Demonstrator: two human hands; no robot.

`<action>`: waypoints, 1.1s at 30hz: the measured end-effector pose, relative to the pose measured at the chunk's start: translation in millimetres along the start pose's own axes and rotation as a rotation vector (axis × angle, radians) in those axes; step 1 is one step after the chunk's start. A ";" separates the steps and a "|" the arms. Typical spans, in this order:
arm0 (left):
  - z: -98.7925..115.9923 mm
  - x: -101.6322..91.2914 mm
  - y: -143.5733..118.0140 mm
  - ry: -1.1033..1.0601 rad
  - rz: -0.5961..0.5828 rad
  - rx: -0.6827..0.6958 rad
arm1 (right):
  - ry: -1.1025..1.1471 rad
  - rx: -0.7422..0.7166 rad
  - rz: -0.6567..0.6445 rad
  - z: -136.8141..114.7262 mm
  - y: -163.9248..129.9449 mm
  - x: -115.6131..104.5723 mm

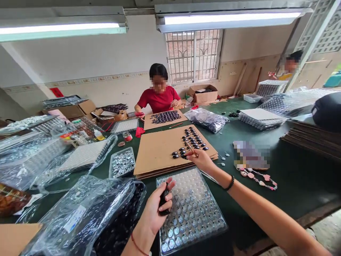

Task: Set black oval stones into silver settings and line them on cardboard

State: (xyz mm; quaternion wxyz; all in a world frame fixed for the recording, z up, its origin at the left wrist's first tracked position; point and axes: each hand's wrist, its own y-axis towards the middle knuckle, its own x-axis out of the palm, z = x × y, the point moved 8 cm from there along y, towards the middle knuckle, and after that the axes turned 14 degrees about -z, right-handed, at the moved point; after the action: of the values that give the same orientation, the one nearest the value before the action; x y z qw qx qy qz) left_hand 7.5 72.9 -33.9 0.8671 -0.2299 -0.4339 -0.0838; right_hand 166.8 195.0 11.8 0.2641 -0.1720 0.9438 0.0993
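My left hand [157, 209] grips a small black oval piece over the near left edge of a clear blister tray [197, 220] that holds several round silver parts. My right hand [201, 160] reaches forward to a stack of brown cardboard sheets [157, 149] and pinches a thin stick, its tip among the black oval stones [190, 142] laid in rows on the top sheet.
A plastic bag of black stones [87, 217] lies at my left, beside a small tray of silver parts [122, 163]. A person in a red shirt [159, 97] works across the green table at another cardboard sheet of stones [165, 117]. Stacked trays [262, 119] and a bead strand [257, 177] lie right.
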 end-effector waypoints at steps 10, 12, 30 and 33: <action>-6.6 -10.2 2.2 0.025 -0.010 0.041 | -0.454 0.128 -0.120 20.6 110.9 1.5; -8.2 -12.3 3.1 0.007 -0.006 0.034 | -0.516 0.148 -0.137 27.3 114.1 4.8; 8.3 -14.9 8.2 0.048 -0.015 0.112 | -0.348 -0.059 0.005 -9.0 6.0 0.4; 19.3 -19.8 2.3 -0.064 0.083 0.195 | -0.280 -0.099 -0.075 -9.2 -32.7 20.9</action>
State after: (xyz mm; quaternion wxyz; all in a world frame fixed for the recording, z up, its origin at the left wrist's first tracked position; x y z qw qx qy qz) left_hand -17.5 83.0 -40.3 0.8738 -0.1646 -0.4575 0.0020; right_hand 158.1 156.7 5.3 0.3877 -0.2046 0.8846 0.1589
